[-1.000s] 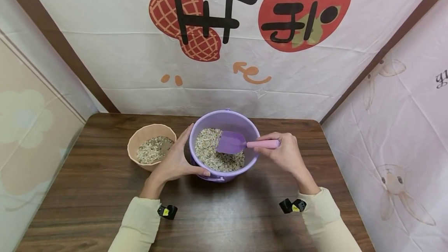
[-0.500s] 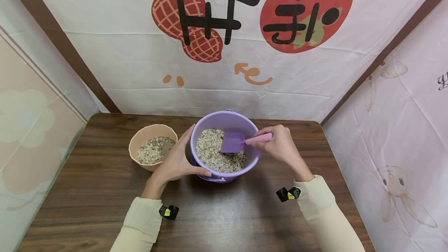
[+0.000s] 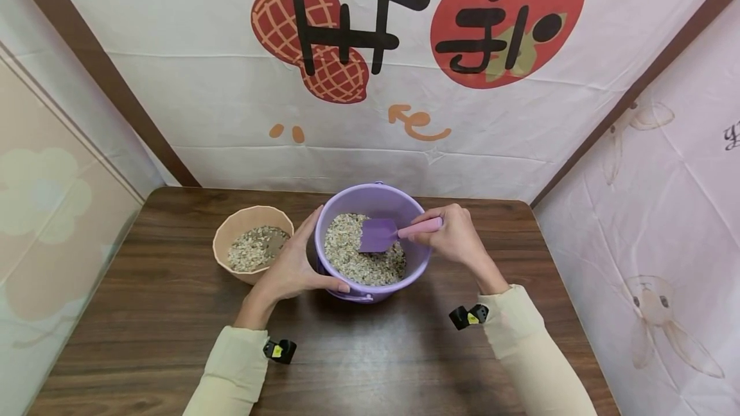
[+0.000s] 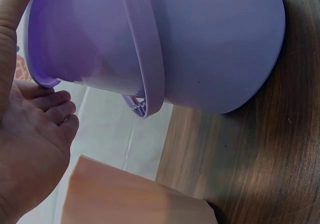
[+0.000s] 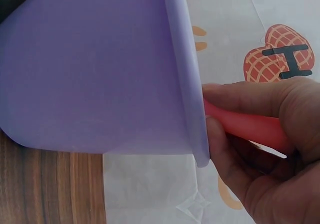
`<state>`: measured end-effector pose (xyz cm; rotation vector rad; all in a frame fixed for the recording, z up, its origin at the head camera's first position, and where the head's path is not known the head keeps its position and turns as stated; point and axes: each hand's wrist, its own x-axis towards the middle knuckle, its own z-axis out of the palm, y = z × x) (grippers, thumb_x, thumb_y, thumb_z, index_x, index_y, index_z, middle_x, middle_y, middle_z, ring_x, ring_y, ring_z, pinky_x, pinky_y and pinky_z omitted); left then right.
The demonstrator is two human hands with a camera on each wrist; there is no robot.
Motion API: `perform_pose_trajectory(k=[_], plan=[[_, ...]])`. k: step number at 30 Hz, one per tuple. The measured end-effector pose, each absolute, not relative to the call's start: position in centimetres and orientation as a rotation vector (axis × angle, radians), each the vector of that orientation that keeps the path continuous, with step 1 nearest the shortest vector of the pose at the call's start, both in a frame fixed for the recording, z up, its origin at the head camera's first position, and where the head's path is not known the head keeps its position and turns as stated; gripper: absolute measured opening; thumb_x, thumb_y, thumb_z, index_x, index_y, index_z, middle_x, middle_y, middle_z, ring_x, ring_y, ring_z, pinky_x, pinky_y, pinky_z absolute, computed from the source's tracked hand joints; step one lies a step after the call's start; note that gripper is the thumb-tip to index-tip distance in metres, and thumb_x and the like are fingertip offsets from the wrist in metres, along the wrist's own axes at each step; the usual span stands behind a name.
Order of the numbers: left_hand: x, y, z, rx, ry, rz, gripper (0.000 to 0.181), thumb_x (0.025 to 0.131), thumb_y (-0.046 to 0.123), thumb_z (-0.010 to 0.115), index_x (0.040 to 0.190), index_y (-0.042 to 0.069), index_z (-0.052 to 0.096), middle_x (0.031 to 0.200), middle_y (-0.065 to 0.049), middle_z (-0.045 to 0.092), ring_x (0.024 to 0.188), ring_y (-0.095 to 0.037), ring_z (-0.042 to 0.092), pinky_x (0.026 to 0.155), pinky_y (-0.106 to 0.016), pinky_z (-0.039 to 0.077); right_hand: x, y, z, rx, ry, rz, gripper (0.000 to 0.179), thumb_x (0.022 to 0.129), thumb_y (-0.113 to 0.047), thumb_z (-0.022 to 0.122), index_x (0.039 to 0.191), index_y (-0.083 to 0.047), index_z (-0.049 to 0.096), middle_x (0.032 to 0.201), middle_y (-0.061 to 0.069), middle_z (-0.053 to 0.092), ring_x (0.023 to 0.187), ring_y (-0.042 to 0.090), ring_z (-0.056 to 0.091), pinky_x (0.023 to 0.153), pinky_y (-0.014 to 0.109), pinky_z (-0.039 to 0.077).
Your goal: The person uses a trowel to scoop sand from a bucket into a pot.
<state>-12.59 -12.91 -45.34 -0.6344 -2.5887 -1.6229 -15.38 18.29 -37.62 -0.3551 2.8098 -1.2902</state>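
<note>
My right hand (image 3: 457, 233) grips the pink handle of a small purple shovel (image 3: 378, 235), its fingers over the bucket's right rim. The flat blade lies over coarse, mixed-colour grit (image 3: 355, 262) inside a purple bucket (image 3: 419, 201). Across the bucket's left side, my left hand (image 3: 291, 267) is spread against the rim, fingers straight toward the back and thumb along the near edge. The bucket's handle (image 4: 150, 58) hangs down its outer wall in the left wrist view. In the right wrist view, the bucket wall hides the blade, leaving only the shovel's handle (image 5: 250, 126) showing.
A peach faceted bowl (image 3: 228, 226) with similar grit stands close left of the bucket, partly behind my left hand. Both containers are on a dark wooden table (image 3: 370, 364). A printed white cloth (image 3: 231, 114) rises behind its back edge.
My right hand has moved left and slightly up with the shovel, closer to the bucket's rim. The blade shifted right, then back left over the grit. My left hand stays at the rim.
</note>
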Motion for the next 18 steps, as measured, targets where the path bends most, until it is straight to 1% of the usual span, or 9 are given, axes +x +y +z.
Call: perform_pose_trajectory(k=[7, 10, 15, 18], plan=[[-12.63, -12.81, -45.27, -0.625, -2.594, -1.624, 0.147, 0.045, 0.044, 0.104, 0.163, 0.021, 0.021, 0.163, -0.004, 0.03, 0.145, -0.027, 0.032, 0.118, -0.056, 0.025, -15.41, 18.31, -37.66, -0.409, 2.756, -1.297, 0.018, 0.074, -0.013, 0.09, 0.09, -0.014, 0.083, 0.082, -0.001, 0.077, 0.078, 0.015, 0.071, 0.063, 0.033, 0.056], [-12.64, -12.81, -45.27, -0.618, -2.595, -1.63, 0.147, 0.044, 0.044, 0.104, 0.163, 0.021, 0.021, 0.163, -0.003, 0.03, 0.145, -0.026, 0.032, 0.118, -0.056, 0.024, -15.45, 18.18, -37.82, -0.397, 2.753, -1.325, 0.018, 0.074, -0.014, 0.091, 0.09, -0.014, 0.083, 0.081, -0.003, 0.077, 0.078, 0.015, 0.072, 0.065, 0.033, 0.057], [-12.59, -12.8, -45.24, -0.611, -2.601, -1.627, 0.147, 0.044, 0.045, 0.104, 0.163, 0.022, 0.021, 0.163, -0.003, 0.03, 0.145, -0.026, 0.032, 0.118, -0.056, 0.025, -15.53, 17.66, -38.19, -0.389, 2.757, -1.375, 0.02, 0.074, -0.019, 0.092, 0.092, -0.013, 0.084, 0.08, -0.007, 0.077, 0.079, 0.012, 0.073, 0.07, 0.031, 0.059], [-12.59, -12.76, -45.19, -0.615, -2.6, -1.629, 0.147, 0.044, 0.045, 0.104, 0.163, 0.022, 0.021, 0.163, -0.003, 0.03, 0.145, -0.026, 0.032, 0.118, -0.056, 0.025, -15.62, 17.34, -38.28, -0.393, 2.754, -1.393, 0.022, 0.074, -0.021, 0.093, 0.092, -0.013, 0.084, 0.079, -0.008, 0.076, 0.078, 0.013, 0.073, 0.071, 0.032, 0.059]])
